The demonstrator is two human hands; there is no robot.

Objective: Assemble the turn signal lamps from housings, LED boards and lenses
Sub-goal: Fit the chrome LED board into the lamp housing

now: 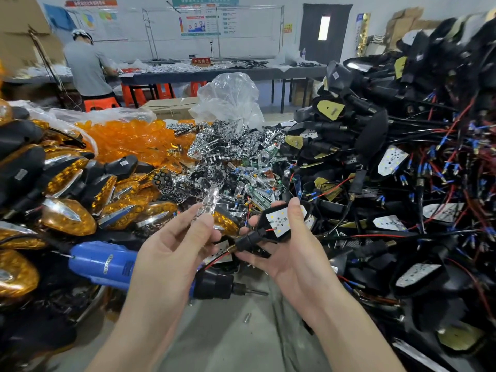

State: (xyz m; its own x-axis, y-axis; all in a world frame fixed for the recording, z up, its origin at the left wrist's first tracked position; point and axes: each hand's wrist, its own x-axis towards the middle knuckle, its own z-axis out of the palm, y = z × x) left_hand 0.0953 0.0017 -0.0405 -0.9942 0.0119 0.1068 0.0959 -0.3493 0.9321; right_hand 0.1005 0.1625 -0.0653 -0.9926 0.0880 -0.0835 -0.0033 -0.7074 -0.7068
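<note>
My right hand grips a black lamp housing with a white LED board set in it; its threaded stem and red wire point left. Just to the left, my left hand pinches a clear plastic reflector piece between thumb and fingers, held upright and apart from the housing. The two hands are level, over the middle of the bench.
A blue and black electric screwdriver lies below my left hand. Finished amber lamps pile at left, amber lenses behind, chrome reflectors in the middle, wired black housings at right. A person works at a far table.
</note>
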